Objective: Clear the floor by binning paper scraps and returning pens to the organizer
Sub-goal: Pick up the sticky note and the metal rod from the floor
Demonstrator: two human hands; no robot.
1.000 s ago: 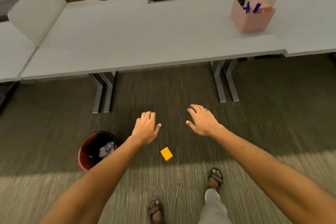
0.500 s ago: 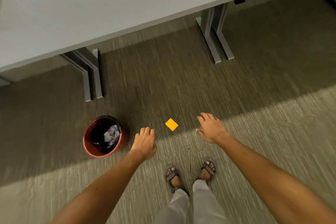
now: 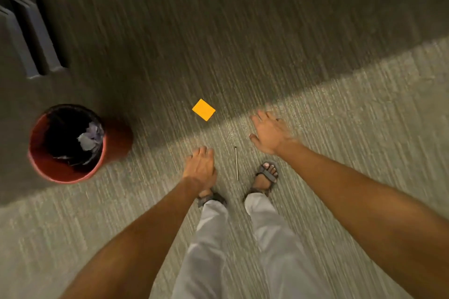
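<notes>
here, approach step, nothing lifted yet: left hand (image 3: 200,167) and right hand (image 3: 268,132) both empty, fingers loosely spread, poised above the floor (image 3: 340,114). orange paper scrap (image 3: 203,109) flat on the floor, just ahead of the hands; thin pen (image 3: 236,163) lying between the hands, just beside the sandalled right foot (image 3: 266,176). red bin (image 3: 68,143), crumpled paper inside, well to the left. organizer out of view. next move, as judged: a fingertip pinch on scrap or pen. no readable writing or brand.
</notes>
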